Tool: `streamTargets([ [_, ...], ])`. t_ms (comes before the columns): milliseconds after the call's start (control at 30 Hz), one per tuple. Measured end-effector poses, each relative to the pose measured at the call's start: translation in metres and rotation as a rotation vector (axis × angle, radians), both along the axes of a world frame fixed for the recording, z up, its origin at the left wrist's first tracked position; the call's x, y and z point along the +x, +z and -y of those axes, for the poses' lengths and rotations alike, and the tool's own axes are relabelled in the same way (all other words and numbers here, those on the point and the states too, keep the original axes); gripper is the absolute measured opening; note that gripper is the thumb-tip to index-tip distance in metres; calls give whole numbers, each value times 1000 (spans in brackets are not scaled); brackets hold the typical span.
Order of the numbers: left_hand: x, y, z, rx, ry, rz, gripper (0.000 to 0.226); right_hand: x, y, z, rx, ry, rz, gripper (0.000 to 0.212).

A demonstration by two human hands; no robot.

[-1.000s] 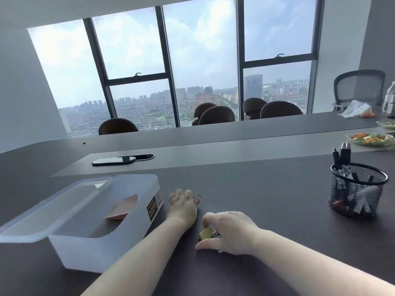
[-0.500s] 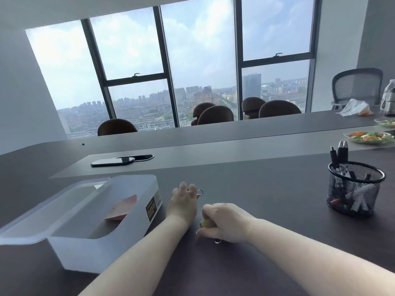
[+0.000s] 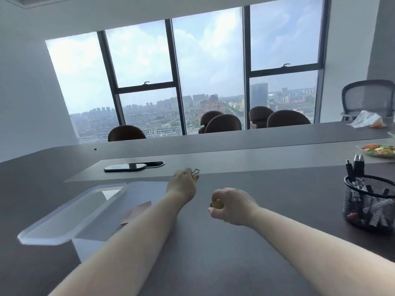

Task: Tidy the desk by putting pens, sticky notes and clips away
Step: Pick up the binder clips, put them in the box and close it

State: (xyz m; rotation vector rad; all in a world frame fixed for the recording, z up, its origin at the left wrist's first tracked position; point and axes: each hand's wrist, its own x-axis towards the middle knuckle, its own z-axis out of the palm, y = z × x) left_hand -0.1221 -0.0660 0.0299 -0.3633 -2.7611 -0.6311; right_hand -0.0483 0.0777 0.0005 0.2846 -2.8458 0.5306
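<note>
my left hand (image 3: 183, 185) pinches a wire clip (image 3: 195, 172), my right hand (image 3: 232, 207) grips a gold clip (image 3: 215, 204). the open box (image 3: 89, 212) sits just left; i'd drop both gently inside.

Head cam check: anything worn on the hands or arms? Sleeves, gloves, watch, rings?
Nothing worn that shows. Both forearms are bare up to the bottom frame edge, with no sleeve cuff in view. The left hand and right hand have no gloves, and no watch or bracelet shows at either wrist. Rings cannot be ruled out: the fingers are curled and small in frame.
</note>
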Motion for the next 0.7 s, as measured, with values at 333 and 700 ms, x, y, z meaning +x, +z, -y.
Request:
streamTargets([
  [333,18,38,118,38,167,-28,35,-25,67,119,26,198,25,30],
  [700,48,22,199,133,198,406,23,-33,73,213,-103,210,445,18],
])
